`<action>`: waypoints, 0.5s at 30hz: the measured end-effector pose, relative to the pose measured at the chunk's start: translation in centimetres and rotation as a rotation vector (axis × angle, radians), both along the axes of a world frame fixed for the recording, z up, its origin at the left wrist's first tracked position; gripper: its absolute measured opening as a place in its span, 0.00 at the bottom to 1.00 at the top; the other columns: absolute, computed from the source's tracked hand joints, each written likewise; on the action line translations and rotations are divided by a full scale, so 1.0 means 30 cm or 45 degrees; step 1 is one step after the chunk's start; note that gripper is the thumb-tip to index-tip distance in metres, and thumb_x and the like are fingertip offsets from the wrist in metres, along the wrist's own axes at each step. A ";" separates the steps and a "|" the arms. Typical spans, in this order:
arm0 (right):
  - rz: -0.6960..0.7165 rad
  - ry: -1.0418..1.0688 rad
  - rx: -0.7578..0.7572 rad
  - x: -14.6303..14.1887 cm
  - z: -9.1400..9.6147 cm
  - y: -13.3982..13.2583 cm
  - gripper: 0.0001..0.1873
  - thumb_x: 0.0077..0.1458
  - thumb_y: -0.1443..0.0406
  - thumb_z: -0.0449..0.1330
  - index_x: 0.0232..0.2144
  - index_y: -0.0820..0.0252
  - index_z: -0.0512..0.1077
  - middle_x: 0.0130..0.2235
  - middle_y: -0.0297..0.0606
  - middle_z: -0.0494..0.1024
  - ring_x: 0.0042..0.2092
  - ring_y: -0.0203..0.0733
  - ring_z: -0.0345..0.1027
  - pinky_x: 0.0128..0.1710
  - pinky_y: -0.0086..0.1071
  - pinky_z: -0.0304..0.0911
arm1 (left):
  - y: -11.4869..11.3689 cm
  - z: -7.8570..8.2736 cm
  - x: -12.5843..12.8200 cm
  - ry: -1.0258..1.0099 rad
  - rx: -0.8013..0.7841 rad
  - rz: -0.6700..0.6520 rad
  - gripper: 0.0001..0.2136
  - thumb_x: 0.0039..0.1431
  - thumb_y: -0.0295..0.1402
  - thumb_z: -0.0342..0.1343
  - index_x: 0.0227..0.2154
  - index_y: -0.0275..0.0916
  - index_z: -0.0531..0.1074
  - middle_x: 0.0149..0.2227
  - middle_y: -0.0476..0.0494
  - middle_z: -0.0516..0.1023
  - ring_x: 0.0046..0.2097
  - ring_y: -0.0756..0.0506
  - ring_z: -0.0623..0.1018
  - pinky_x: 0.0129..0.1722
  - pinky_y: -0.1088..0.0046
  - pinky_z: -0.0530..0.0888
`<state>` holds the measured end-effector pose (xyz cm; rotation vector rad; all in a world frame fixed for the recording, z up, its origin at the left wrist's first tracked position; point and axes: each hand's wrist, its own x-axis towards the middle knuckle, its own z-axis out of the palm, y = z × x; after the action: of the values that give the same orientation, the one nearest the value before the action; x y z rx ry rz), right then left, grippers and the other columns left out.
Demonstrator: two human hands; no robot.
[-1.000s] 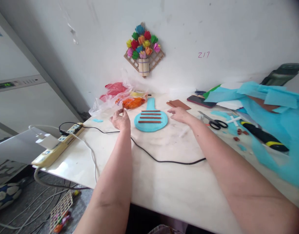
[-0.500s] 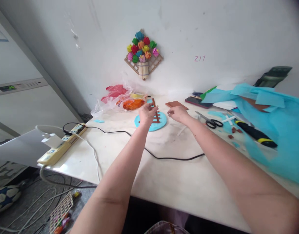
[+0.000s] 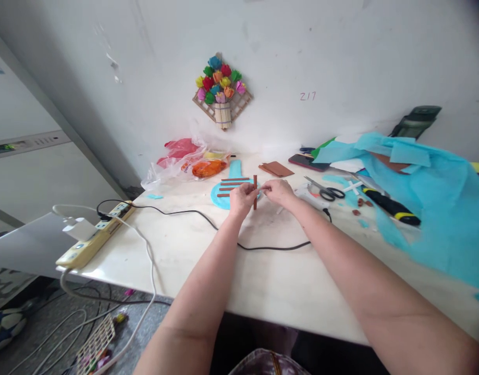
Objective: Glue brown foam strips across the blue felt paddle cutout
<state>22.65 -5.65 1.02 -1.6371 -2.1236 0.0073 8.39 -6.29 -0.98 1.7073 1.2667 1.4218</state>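
A thin brown strip (image 3: 255, 192) stands upright between my two hands over the white table (image 3: 270, 276). My left hand (image 3: 241, 199) pinches it from the left and my right hand (image 3: 277, 190) pinches it from the right. Just behind them lies a light blue felt shape (image 3: 223, 195) with a long neck, and three brown strips (image 3: 233, 183) lie across it. Part of the blue shape is hidden by my left hand.
A black cable (image 3: 223, 232) crosses the table from a power strip (image 3: 94, 234) at the left edge. Plastic bags (image 3: 188, 161), brown sheets (image 3: 276, 169), a phone (image 3: 308, 162), scissors (image 3: 327, 191), a black-and-yellow tool (image 3: 390, 207) and blue fabric (image 3: 438, 192) surround the work. A paper-flower piece (image 3: 221, 88) hangs on the wall.
My left hand carried the brown strip from left of the blue shape across it to the right. My right hand came in and took hold of the strip too.
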 end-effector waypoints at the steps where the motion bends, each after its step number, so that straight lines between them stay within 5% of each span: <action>1: 0.006 -0.009 0.004 -0.006 -0.002 0.000 0.14 0.51 0.64 0.52 0.36 0.55 0.75 0.38 0.36 0.78 0.41 0.40 0.69 0.40 0.30 0.58 | -0.003 0.004 -0.003 -0.026 0.014 0.010 0.07 0.43 0.35 0.58 0.26 0.37 0.73 0.25 0.45 0.77 0.32 0.45 0.77 0.31 0.73 0.72; 10: 0.078 -0.174 0.046 -0.099 0.011 0.006 0.16 0.53 0.66 0.50 0.40 0.58 0.74 0.42 0.41 0.75 0.44 0.44 0.67 0.44 0.35 0.55 | -0.010 0.032 -0.087 -0.550 0.033 0.340 0.10 0.45 0.38 0.56 0.26 0.35 0.68 0.22 0.46 0.75 0.25 0.49 0.75 0.23 0.77 0.70; 15: -0.071 -0.290 0.018 -0.021 0.080 0.005 0.16 0.54 0.63 0.49 0.35 0.62 0.75 0.39 0.47 0.76 0.43 0.49 0.68 0.42 0.38 0.57 | -0.021 0.013 -0.061 -0.544 -0.119 0.117 0.11 0.45 0.39 0.56 0.27 0.35 0.68 0.23 0.45 0.76 0.25 0.48 0.76 0.22 0.78 0.69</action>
<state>22.00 -5.51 3.41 -1.7605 -2.2356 -0.2211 6.56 -6.92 -0.61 1.2106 1.1591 1.6439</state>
